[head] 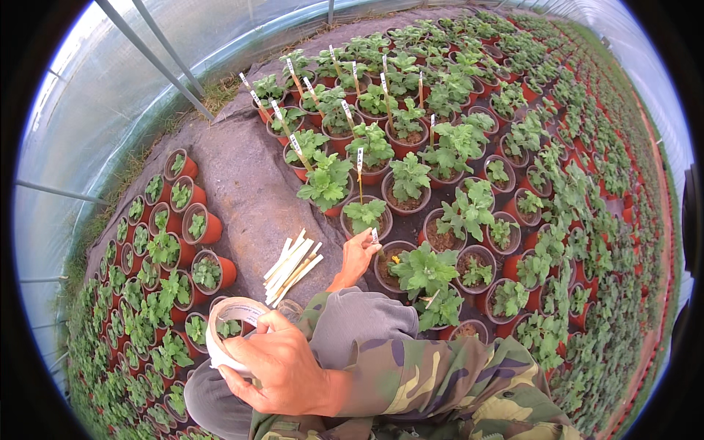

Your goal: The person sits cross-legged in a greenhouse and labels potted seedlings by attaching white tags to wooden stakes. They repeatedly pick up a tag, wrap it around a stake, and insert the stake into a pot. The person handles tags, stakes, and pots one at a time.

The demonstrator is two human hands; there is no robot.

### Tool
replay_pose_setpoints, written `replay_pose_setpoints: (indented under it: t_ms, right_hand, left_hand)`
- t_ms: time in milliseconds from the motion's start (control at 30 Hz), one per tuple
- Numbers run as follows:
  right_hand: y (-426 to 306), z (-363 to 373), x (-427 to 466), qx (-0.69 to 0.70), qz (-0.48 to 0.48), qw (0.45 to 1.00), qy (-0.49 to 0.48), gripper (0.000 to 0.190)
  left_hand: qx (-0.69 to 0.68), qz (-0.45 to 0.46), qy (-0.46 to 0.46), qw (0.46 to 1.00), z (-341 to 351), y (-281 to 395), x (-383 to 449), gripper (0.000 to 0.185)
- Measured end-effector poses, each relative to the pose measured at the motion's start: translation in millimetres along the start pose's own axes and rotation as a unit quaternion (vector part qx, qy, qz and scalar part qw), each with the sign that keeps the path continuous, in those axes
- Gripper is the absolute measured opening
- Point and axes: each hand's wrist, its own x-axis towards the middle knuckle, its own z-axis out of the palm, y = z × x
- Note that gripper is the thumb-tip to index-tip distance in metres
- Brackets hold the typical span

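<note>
My left hand pinches the top of a labelled stick at the rim of a red-brown plastic pot. The pot holds a leafy green plant and a small yellow bit. Closer to me, my right hand grips a wide roll of tape with printing on its inner core. Between the hands and the bare path lies a loose pile of pale flat sticks. Just beyond my left hand, another pot has a standing stick with a white written label.
Several more labelled sticks stand upright in pots farther off. Dense rows of potted plants spread right, and smaller pots crowd the left. Dark ground fabric runs between. My knee is close to the pots. Metal poles support the plastic greenhouse wall.
</note>
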Motion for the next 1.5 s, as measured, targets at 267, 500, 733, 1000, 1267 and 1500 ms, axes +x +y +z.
replay_pose_setpoints:
  t_ms: [267, 500, 733, 1000, 1267, 1500]
  right_hand:
    - [-7.2, 3.2, -31.4, -0.045, 0.012, 0.995, -0.088, 0.023]
    - [4.3, -8.7, -82.6, -0.192, 0.003, 0.941, -0.277, 0.02]
    - [10.0, -30.0, -93.5, -0.229, -0.012, 0.877, -0.423, 0.018]
    - [40.8, -12.5, -73.7, -0.219, 0.092, 0.9, -0.364, 0.021]
    - [51.0, -1.9, -21.4, -0.166, 0.207, 0.928, -0.26, 0.021]
    - [41.1, 4.5, 22.9, -0.244, 0.321, 0.9, -0.165, 0.029]
  left_hand:
    - [0.443, -0.095, -0.357, 0.816, -203.2, 37.4, -40.4, 0.052]
    - [0.535, -0.112, -0.112, 0.83, -369.9, 188.4, -83.6, 0.043]
    - [0.342, -0.063, -0.047, 0.937, -323.8, 190.2, -111.1, 0.042]
    - [0.483, -0.154, -0.27, 0.819, -297.0, 176.0, -99.7, 0.048]
    - [0.451, -0.076, -0.347, 0.819, -267.5, 165.9, -69.1, 0.042]
    - [0.449, -0.119, -0.257, 0.847, -257.2, 142.8, -61.3, 0.037]
